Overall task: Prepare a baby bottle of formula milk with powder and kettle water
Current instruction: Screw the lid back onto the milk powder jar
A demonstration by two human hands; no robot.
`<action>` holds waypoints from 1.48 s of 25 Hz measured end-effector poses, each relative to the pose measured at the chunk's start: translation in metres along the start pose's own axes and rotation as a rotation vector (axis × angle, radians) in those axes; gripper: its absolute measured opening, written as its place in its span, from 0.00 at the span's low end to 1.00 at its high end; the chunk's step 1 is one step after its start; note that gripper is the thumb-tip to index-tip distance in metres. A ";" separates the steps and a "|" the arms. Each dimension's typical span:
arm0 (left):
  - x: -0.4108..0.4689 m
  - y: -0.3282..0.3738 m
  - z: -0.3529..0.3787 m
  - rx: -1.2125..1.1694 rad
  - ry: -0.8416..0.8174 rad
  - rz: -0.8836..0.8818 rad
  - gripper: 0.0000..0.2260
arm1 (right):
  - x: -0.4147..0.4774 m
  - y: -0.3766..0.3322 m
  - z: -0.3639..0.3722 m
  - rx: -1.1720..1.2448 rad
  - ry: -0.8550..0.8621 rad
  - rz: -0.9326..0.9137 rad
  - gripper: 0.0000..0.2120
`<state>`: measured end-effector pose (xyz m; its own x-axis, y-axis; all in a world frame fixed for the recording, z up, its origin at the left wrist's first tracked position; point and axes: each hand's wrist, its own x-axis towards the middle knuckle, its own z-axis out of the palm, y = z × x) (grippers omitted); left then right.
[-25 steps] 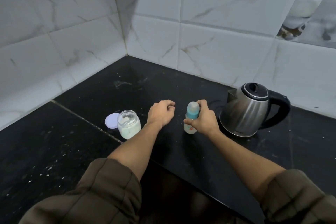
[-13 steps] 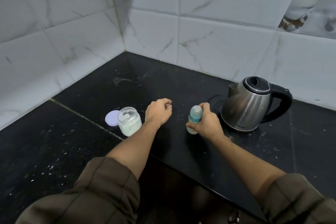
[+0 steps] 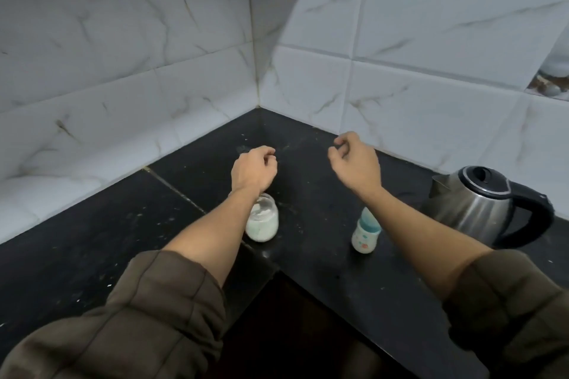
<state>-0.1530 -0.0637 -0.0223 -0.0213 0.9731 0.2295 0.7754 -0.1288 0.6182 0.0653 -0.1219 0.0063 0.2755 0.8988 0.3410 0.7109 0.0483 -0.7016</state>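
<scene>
1. The glass jar (image 3: 262,221) on the desk (image 3: 323,274) holds white powder, partly hidden behind the left wrist
2. The baby bottle (image 3: 365,232) stands upright on the desk, teal top pointing up, between jar and kettle (image 3: 480,203)
3. The left hand (image 3: 254,169) and right hand (image 3: 355,160) hover above, each grip loosely curled on nothing

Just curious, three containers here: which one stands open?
The glass jar of white powder, leftmost: it has no lid on. The baby bottle wears its teal cap, and the kettle is lidded.
</scene>
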 end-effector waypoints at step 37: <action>0.039 -0.169 -0.039 0.046 -0.062 -0.259 0.15 | 0.043 -0.109 0.231 -0.237 -0.516 -0.002 0.35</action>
<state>-0.3090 -0.0116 -0.0884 -0.1852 0.9825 0.0208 0.7769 0.1334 0.6154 -0.1498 0.0115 -0.0469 -0.0356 0.9982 -0.0491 0.8531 0.0048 -0.5217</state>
